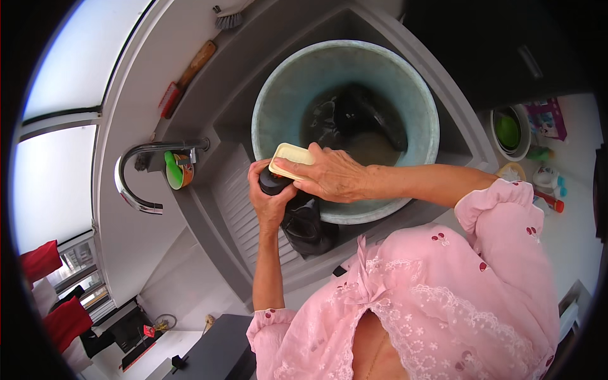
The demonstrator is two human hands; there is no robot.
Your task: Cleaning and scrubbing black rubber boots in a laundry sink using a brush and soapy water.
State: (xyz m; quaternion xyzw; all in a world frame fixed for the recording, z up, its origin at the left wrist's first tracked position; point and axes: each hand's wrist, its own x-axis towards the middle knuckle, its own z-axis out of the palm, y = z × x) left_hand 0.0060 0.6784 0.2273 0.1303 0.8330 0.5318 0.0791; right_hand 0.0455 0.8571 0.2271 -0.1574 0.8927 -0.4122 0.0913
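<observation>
My left hand grips one end of a wet black shoe-like item at the basin's near left rim. Its lower part hangs outside the basin, over the sink's ribbed drainboard. In my right hand is a pale yellow block, pressed against the held end. A little orange shows beneath the block; whether it has bristles is hidden. The large pale green basin stands in the grey sink. Dark water covers its bottom, with another black item partly under it.
A chrome faucet curves out at the left, beside a tub with a green-handled item. A wooden-handled brush and a grey-bristled brush lie along the ledge. Bowls and several bottles stand at the right.
</observation>
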